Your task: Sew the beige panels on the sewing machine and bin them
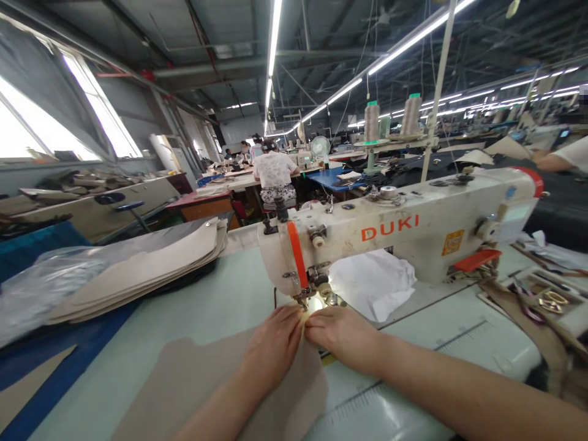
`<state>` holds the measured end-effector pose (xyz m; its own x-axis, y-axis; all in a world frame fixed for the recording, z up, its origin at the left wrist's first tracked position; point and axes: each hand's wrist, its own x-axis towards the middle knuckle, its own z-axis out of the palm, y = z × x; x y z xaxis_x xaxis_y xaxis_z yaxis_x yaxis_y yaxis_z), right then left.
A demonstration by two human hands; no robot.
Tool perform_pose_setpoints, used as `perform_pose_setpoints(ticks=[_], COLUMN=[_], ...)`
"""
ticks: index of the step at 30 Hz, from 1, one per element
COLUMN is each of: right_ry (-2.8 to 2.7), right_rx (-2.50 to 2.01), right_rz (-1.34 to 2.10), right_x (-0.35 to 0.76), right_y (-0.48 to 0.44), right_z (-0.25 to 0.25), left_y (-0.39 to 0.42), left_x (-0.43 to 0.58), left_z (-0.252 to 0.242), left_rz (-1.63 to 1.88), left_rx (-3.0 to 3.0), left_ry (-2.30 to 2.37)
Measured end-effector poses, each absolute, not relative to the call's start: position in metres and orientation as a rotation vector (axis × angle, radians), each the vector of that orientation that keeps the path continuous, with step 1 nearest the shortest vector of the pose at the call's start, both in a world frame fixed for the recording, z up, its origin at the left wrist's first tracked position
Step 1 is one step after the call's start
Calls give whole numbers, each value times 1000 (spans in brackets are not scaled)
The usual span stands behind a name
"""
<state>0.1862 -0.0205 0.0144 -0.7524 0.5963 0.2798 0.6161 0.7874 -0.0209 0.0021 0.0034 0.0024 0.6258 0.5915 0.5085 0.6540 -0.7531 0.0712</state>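
Observation:
A beige fabric panel (197, 373) lies on the pale green sewing table, its edge under the needle area of a white sewing machine (349, 226) marked DUKI. My left hand (275, 340) is closed at the panel's edge just before the presser foot (303, 299). Close beside it, my right hand (342, 334) pinches the same edge from the other side, thumb and fingers pressed together. The fingertips of both hands nearly meet in the lamp's glow. How the edge is folded between them is too small to make out.
A stack of beige panels (151, 263) with clear plastic (50, 288) lies at the left. White crumpled cloth (374, 285) sits under the machine arm. A tray (546, 300) with scissors stands right. Thread cones (371, 122) rise behind; a seated person (274, 174) works ahead.

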Motion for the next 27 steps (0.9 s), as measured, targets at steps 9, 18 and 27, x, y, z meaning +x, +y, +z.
perform_pose_setpoints(ticks=[9, 18, 27], right_ry=[-2715, -2720, -2691], right_rx=[-934, -931, -913], right_rz=[-102, -99, -20], right_x=[186, 186, 188], right_y=[-17, -15, -12], right_z=[12, 12, 8], left_y=[5, 8, 6], left_x=[3, 3, 7], left_z=[4, 2, 6], left_rz=[-804, -717, -690], left_rx=[-2753, -2745, -2773], left_ry=[-1121, -1146, -1236])
